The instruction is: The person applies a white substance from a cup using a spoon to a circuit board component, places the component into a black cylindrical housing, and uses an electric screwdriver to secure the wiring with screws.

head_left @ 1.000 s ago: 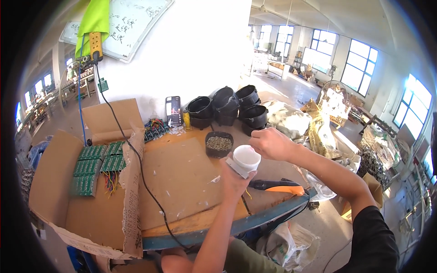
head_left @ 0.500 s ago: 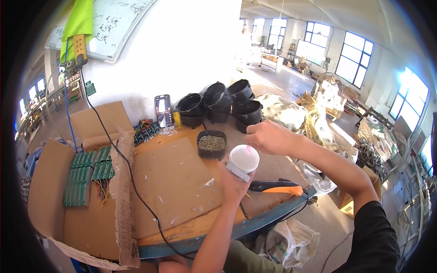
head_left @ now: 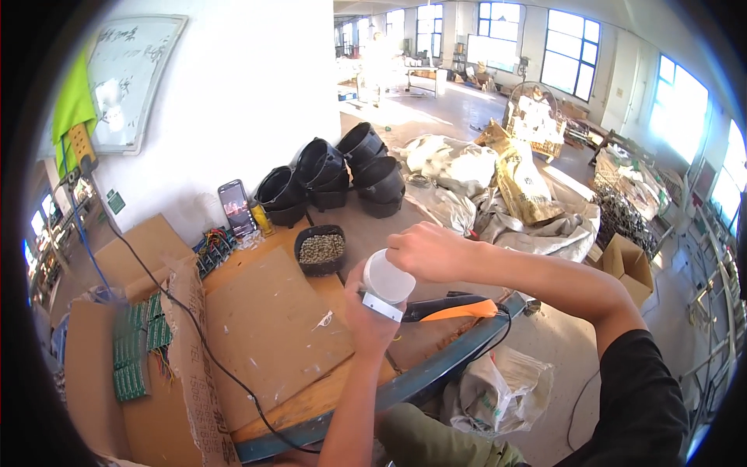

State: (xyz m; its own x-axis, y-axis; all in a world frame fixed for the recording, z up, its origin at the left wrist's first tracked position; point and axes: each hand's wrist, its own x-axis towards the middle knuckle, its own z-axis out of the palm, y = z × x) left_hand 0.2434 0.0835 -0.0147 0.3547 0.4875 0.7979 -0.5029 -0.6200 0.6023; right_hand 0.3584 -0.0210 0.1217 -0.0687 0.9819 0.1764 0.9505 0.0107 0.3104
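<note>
My left hand (head_left: 364, 321) is wrapped round a white round cup-like piece (head_left: 389, 282) with a pale flat face. A flat light-grey bracket (head_left: 381, 307) sits against its near side. My right hand (head_left: 436, 253) is closed, its curled fingertips at the upper right rim of the white piece; whatever they pinch is hidden. Just beyond the left hand stands a black tub (head_left: 320, 270) of small tan-grey pieces. Right of that hand lies a black and orange corded tool (head_left: 459, 310) along the bench edge.
A cardboard box (head_left: 187, 373) with green circuit boards (head_left: 131, 358) stands at the left, a black cable (head_left: 204, 333) crossing its edge. Several black buckets (head_left: 379, 187) and a phone (head_left: 236, 208) stand at the back. Sacks (head_left: 529, 226) lie on the floor at right.
The view has swung to the right. My right hand has come down from above onto the rim of the white piece, which my left hand still holds. The pink mark no longer shows.
</note>
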